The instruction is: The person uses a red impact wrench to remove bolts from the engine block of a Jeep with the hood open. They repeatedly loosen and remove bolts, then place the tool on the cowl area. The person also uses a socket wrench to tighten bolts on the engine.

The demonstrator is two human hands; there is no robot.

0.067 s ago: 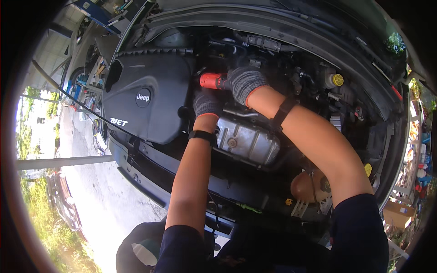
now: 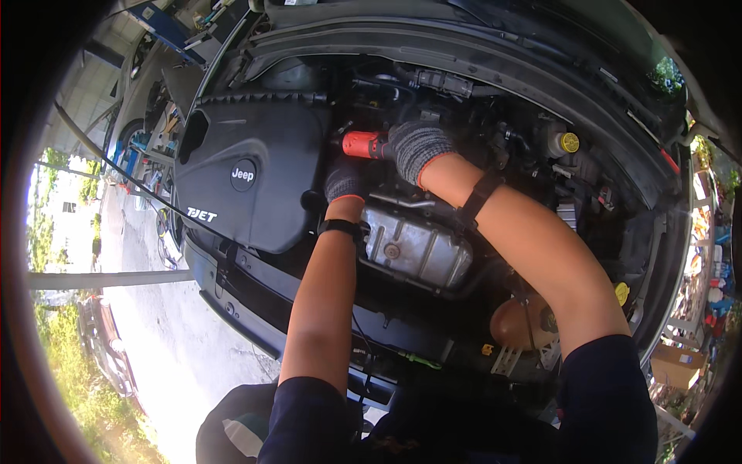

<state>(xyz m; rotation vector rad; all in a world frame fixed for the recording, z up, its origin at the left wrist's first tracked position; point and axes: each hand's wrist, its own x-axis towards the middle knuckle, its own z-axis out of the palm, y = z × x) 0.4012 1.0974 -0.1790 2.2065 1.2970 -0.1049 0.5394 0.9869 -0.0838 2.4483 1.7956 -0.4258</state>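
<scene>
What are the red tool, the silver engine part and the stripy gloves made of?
Red tool: maybe hard plastic, with a smooth, bright casing; painted metal is possible.
Silver engine part: probably bare metal, because it has a dull grey shine and raised ridges.
Stripy gloves: seemingly knitted fabric, with speckled grey bands and orange edges; I can't tell which yarn.

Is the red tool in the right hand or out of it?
In it: the right hand wraps the rear of the red tool, with the red front sticking out.

Dark engine bay (image 2: pixel 325 42) with black cover (image 2: pixel 290 158), silvery metal shield (image 2: pixel 429 254) and brownish tank (image 2: pixel 510 323).
</scene>
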